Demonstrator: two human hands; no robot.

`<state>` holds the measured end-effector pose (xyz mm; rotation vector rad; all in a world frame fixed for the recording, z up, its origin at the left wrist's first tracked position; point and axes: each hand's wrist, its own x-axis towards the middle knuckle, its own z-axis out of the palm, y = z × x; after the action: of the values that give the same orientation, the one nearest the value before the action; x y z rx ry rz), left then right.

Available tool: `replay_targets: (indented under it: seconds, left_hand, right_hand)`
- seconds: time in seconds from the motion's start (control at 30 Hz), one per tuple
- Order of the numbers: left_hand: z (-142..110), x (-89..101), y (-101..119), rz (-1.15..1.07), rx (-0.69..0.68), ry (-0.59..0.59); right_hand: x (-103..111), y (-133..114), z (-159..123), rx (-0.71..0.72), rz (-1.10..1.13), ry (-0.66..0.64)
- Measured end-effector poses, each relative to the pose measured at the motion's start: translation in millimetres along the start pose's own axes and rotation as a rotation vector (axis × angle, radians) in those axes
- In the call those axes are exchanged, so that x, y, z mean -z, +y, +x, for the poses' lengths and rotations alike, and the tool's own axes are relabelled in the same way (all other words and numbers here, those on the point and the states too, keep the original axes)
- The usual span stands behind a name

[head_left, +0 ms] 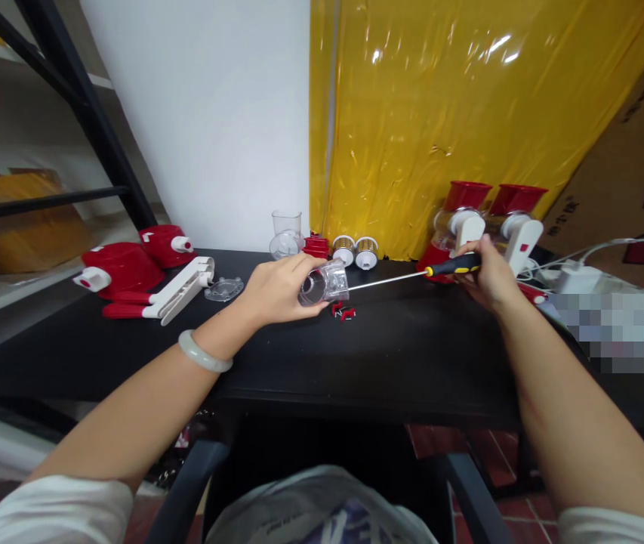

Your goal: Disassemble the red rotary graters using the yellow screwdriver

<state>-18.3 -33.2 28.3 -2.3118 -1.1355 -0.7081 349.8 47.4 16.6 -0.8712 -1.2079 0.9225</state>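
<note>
My left hand [281, 291] is closed around a clear plastic housing [333, 281], its round opening facing me and to the left. In my right hand [488, 276] is a screwdriver [453, 264] with a black and yellow handle. The long thin shaft points left, and its tip meets the right end of the housing; whether it sits inside cannot be made out. Just below the housing, several small red and black pieces [344, 311] lie on the black table [401, 363].
Red bases [123, 268], white crank arms [186, 291] and a clear disc [224, 289] lie to the left. Behind stand a clear hopper [286, 230] and two drum graters [365, 253]. Two red-topped machines [517, 215] and white cables [599, 253] are at the right.
</note>
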Motion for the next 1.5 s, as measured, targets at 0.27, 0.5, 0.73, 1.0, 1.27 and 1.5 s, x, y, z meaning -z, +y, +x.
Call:
replay_targets:
  seconds: [0.27, 0.5, 0.73, 1.0, 1.27, 1.5]
  left_hand:
    - [0, -1.4, -2, -0.001, -0.009, 0.003]
    - [0, -1.5, -1, -0.012, -0.017, 0.011]
    - [0, 0.0, 0, -0.011, -0.005, 0.007]
    - [0, -0.8, 0, -0.016, -0.015, 0.016]
    - [0, -0.9, 0, -0.02, -0.016, 0.012]
    - [0, -0.7, 1, -0.023, -0.02, 0.018]
  right_hand:
    - [0, -7, -5, 0.009, 0.158, -0.09]
    - [0, -8, -5, 0.012, 0.208, -0.113]
    - [-4, -1, -2, -0.006, -0.003, 0.018]
    - [-1, -14, -11, 0.009, 0.326, -0.185]
    - [-3, -3, -2, 0.015, 0.041, -0.068]
    - [-1, -7, -6, 0.041, 0.209, -0.078]
